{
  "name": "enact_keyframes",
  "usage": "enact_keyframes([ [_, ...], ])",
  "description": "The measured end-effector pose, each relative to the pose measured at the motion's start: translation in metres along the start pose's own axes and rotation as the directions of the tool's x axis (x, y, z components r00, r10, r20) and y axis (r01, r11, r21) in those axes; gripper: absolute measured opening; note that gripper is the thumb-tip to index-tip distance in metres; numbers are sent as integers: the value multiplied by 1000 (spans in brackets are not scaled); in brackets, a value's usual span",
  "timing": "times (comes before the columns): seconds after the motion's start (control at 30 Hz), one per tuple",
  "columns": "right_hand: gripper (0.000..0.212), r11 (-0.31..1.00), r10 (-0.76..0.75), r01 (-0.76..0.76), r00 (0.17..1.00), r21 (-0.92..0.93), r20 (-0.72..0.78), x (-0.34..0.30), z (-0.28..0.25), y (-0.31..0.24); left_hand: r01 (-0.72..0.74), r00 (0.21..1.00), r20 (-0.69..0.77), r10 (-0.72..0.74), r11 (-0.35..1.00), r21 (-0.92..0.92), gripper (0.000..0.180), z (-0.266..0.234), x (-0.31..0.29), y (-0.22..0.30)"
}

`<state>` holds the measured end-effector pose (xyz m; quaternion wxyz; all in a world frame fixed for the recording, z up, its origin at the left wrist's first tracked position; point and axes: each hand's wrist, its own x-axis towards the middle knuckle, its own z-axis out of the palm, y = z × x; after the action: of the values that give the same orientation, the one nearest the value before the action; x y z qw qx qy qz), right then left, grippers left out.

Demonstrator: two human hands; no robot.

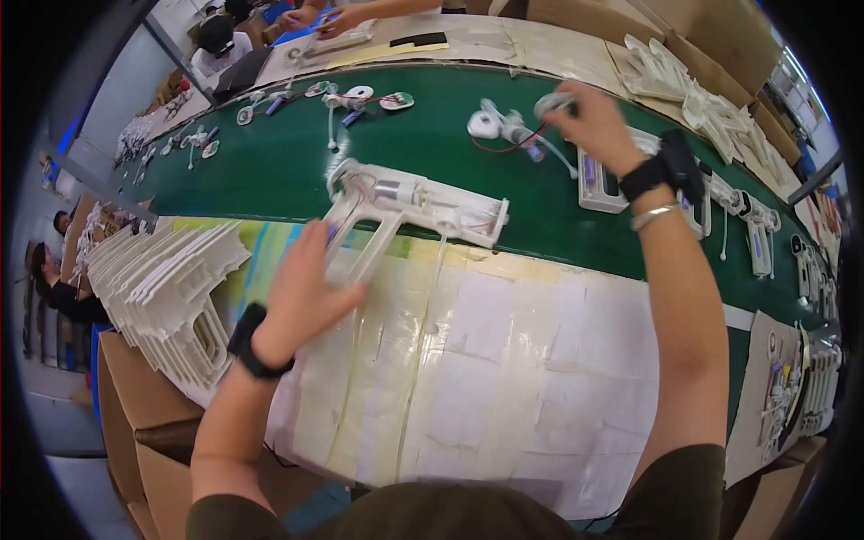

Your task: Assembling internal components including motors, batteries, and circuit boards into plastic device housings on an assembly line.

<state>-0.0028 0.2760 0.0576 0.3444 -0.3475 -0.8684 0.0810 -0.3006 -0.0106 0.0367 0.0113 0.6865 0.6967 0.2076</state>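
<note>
My left hand [304, 290] rests on the handle of a white plastic gun-shaped housing [423, 207] that lies open at the near edge of the green conveyor belt [279, 166], with a small motor and wires inside it. My right hand [589, 121] reaches farther across the belt and closes on a small white wired part [551, 105]. A red and black wire runs from that part toward a white module [486, 124] on the belt. Both wrists wear black bands.
A stack of white housing shells [157, 283] sits on cardboard boxes [135, 405] at my left. More assemblies [756, 229] lie along the belt to the right, small wired parts [360, 97] farther off. Taped paper sheets [504, 360] cover my bench. Another person's hands [315, 16] work across the belt.
</note>
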Motion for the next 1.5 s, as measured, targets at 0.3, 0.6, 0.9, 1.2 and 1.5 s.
enact_keyframes([
  [0.3, 25, 989, 17, -12, 999, 145, -36, -47, -200, -130, 83, 995, 51, -82, 996, -23, 76, 99, 128, 6],
  [0.6, 45, 915, 160, -163, 986, 369, 38, -246, -281, -163, -196, 980, -50, 192, 975, -107, 53, 82, 156, -18],
  [0.9, 27, 738, 674, -643, 695, -204, 250, -288, -180, -114, -32, 997, -56, 61, 907, 420, 36, 86, 239, -80],
  [1.2, 58, 814, 474, -467, 878, -345, -70, -291, -176, -65, -70, 993, 115, 5, 820, 568, 30, 112, 284, -150],
  [1.5, 26, 949, 309, -315, 942, -28, -135, -260, -158, -174, -388, 894, -434, 106, 669, -635, 25, -60, 164, 5],
])
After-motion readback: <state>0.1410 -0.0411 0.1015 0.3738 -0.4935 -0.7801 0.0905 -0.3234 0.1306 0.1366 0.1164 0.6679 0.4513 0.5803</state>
